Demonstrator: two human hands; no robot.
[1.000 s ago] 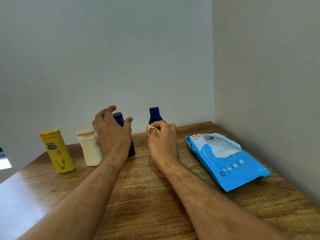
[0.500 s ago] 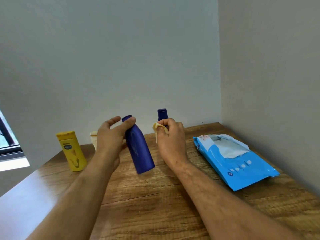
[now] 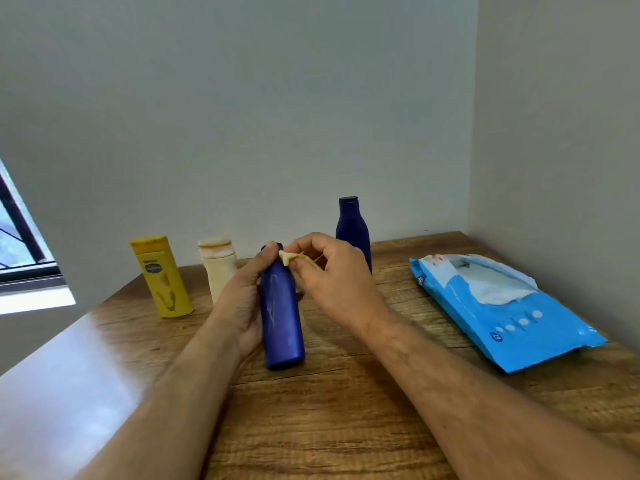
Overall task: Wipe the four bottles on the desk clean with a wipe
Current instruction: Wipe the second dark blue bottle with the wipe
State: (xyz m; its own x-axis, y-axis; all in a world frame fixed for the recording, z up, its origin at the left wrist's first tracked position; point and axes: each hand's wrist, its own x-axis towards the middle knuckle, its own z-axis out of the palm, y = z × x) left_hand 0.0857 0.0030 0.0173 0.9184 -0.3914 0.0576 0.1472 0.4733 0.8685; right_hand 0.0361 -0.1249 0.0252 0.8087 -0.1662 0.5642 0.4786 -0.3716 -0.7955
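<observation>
While the left hand [image 3: 242, 306] wraps its grip round the near blue bottle [image 3: 281, 320], holding it lifted and tilted a little above the desk [image 3: 329, 410], the right hand [image 3: 332, 282] pinches a small crumpled yellowish wipe [image 3: 289, 258] against the bottle's neck, just under the cap. The left thumb reaches up to the top of that bottle and the fingers curl behind it, so this grip is closed on the bottle; the right grip is narrow, thumb and fingertips nipped on the wipe. Pale smears show down the front of the bottle's body. Whether its base quite touches the wood I cannot tell from here. Just behind the right hand stands a second blue bottle [image 3: 352, 230], upright, cap on, near the back wall. To the left of the hands a cream bottle [image 3: 219, 265] stands upright, partly hidden by the left hand, and further left again a yellow bottle [image 3: 161, 277] stands upright as well, the two close together but apart. Off to the right, well clear of the hands, a blue pack of wipes [image 3: 502, 320] lies flat on the desk with its flap open and a white sheet poking out. Grey walls meet in the corner behind it, and at the far left edge a bit of window frame [image 3: 24, 244] shows.
</observation>
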